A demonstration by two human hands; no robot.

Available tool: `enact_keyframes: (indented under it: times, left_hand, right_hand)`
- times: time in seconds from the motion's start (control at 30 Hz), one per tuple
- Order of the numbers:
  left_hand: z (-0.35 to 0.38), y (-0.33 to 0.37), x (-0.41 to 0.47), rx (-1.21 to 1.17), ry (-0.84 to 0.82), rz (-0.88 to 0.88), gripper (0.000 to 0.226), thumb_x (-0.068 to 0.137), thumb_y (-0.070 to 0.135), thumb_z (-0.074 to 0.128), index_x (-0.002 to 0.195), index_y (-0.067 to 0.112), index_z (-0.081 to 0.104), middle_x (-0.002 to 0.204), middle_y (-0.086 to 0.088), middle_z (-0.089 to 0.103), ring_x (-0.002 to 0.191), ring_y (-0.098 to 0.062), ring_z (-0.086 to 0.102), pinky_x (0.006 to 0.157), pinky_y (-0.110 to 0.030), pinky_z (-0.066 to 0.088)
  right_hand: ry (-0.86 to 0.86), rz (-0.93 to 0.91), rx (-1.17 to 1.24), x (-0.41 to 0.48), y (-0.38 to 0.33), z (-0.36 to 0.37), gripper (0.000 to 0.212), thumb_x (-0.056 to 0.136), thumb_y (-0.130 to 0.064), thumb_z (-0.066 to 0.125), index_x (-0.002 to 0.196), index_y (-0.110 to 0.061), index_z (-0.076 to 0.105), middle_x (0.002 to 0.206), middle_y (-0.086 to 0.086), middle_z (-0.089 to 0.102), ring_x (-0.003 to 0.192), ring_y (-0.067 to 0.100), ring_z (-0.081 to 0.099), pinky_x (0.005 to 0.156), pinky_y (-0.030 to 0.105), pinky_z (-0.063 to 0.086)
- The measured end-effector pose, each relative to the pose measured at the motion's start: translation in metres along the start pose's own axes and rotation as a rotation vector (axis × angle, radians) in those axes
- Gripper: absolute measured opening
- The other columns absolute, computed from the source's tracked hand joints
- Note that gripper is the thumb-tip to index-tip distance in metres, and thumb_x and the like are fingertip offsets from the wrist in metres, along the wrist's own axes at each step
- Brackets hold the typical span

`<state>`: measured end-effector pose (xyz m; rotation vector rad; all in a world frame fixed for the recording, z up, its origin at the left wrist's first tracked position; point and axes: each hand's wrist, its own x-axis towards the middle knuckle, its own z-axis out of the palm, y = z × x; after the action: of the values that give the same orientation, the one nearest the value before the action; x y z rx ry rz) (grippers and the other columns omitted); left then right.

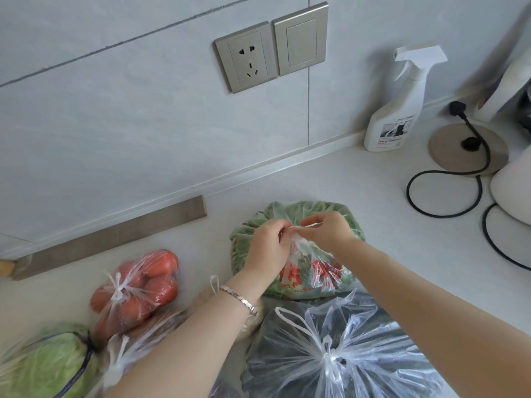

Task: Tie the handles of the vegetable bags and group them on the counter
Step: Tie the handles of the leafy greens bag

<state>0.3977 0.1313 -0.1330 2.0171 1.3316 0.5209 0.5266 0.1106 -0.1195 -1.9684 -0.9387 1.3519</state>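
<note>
A clear bag of green vegetables with red print (313,275) lies mid-counter. Above it, my left hand (267,248) and my right hand (326,229) pinch its gathered handles, fingertips meeting over the bag's top. A knotted bag of tomatoes (138,288) lies to the left. A knotted clear bag of dark greens (339,354) sits in front. A bag with a cabbage (46,366) is at bottom left, and beside it a knotted clear bag (126,357) is partly hidden by my left forearm.
A spray bottle (393,110) stands against the wall at right. A black cord (448,193) loops over the white counter (373,202) near a round kettle base (448,150) and a white appliance (511,191). A metal strip (115,237) lies along the wall.
</note>
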Motion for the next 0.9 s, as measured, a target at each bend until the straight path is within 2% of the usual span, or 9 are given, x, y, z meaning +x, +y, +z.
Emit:
enact_keyframes:
  times: [0.13, 0.23, 0.33, 0.4, 0.53, 0.63, 0.73, 0.8, 0.9]
  left_hand:
    - [-0.005, -0.007, -0.001, -0.058, 0.013, 0.054, 0.016, 0.088, 0.012, 0.057, 0.095, 0.005, 0.069, 0.088, -0.004, 0.069, 0.071, 0.006, 0.051, 0.072, -0.001, 0.040]
    - [-0.004, -0.011, -0.005, -0.102, 0.004, 0.035, 0.017, 0.088, 0.007, 0.056, 0.097, 0.004, 0.069, 0.092, -0.006, 0.069, 0.077, 0.000, 0.055, 0.077, -0.001, 0.040]
    - [0.001, -0.010, -0.006, -0.157, 0.012, -0.050, 0.018, 0.089, 0.007, 0.054, 0.100, 0.005, 0.068, 0.094, -0.005, 0.069, 0.077, 0.001, 0.055, 0.072, -0.002, 0.041]
    - [0.003, -0.008, -0.004, -0.181, -0.029, -0.146, 0.021, 0.090, 0.009, 0.053, 0.105, 0.007, 0.067, 0.100, -0.004, 0.069, 0.080, -0.003, 0.056, 0.068, -0.001, 0.042]
    - [0.003, -0.004, 0.003, -0.206, -0.132, -0.257, 0.022, 0.092, 0.011, 0.050, 0.106, 0.009, 0.067, 0.101, -0.004, 0.068, 0.072, 0.001, 0.052, 0.061, -0.006, 0.039]
    - [-0.002, 0.000, 0.008, -0.267, -0.151, -0.312, 0.023, 0.091, 0.014, 0.052, 0.109, 0.009, 0.066, 0.100, 0.002, 0.064, 0.080, 0.000, 0.053, 0.064, -0.006, 0.036]
    - [-0.005, 0.002, 0.008, -0.276, -0.163, -0.337, 0.023, 0.090, 0.018, 0.056, 0.108, 0.008, 0.067, 0.109, -0.003, 0.068, 0.094, -0.010, 0.057, 0.076, -0.014, 0.040]
    - [-0.003, 0.001, 0.007, -0.261, -0.174, -0.370, 0.025, 0.089, 0.021, 0.058, 0.108, 0.009, 0.067, 0.110, -0.006, 0.068, 0.097, -0.013, 0.059, 0.082, -0.021, 0.041]
    - [-0.002, 0.002, 0.007, -0.227, -0.152, -0.391, 0.023, 0.088, 0.020, 0.059, 0.103, 0.007, 0.069, 0.104, -0.008, 0.070, 0.090, -0.014, 0.059, 0.082, -0.026, 0.045]
  right_hand:
    - [-0.261, -0.002, -0.066, 0.000, -0.006, -0.018, 0.003, 0.083, -0.013, 0.063, 0.084, -0.013, 0.060, 0.068, 0.002, 0.057, 0.054, 0.010, 0.047, 0.052, 0.020, 0.042]
    - [-0.516, 0.096, 0.228, 0.005, -0.003, -0.023, 0.021, 0.084, 0.003, 0.054, 0.072, -0.013, 0.060, 0.058, 0.001, 0.050, 0.049, 0.009, 0.039, 0.050, 0.018, 0.033]
    - [-0.587, 0.146, 0.523, 0.008, 0.011, -0.017, 0.027, 0.083, 0.008, 0.052, 0.082, -0.013, 0.069, 0.061, 0.000, 0.058, 0.053, 0.009, 0.042, 0.056, 0.020, 0.034]
    - [-0.495, 0.039, 0.483, 0.006, 0.021, -0.012, 0.029, 0.079, 0.012, 0.055, 0.088, -0.010, 0.071, 0.067, 0.001, 0.063, 0.056, 0.011, 0.044, 0.059, 0.021, 0.039]
    - [-0.075, -0.261, 0.182, -0.001, 0.032, 0.002, 0.029, 0.077, 0.011, 0.061, 0.084, -0.013, 0.074, 0.073, -0.008, 0.071, 0.059, 0.000, 0.061, 0.059, 0.007, 0.049]
    - [0.115, -0.524, -0.091, -0.004, 0.039, 0.012, 0.023, 0.079, 0.006, 0.062, 0.092, -0.009, 0.074, 0.088, -0.002, 0.070, 0.075, 0.010, 0.064, 0.071, 0.009, 0.049]
    - [0.273, -0.873, -0.418, 0.000, 0.045, 0.015, 0.012, 0.073, -0.001, 0.065, 0.082, -0.002, 0.073, 0.078, 0.011, 0.071, 0.064, 0.023, 0.066, 0.059, 0.024, 0.054]
    - [0.304, -0.931, -0.542, 0.002, 0.045, 0.013, 0.006, 0.068, -0.003, 0.069, 0.073, 0.000, 0.070, 0.074, 0.012, 0.068, 0.054, 0.022, 0.065, 0.045, 0.025, 0.054]
    - [0.288, -0.913, -0.725, 0.007, 0.045, 0.010, 0.018, 0.058, -0.002, 0.083, 0.066, -0.003, 0.067, 0.073, 0.011, 0.064, 0.050, 0.019, 0.062, 0.040, 0.025, 0.052]
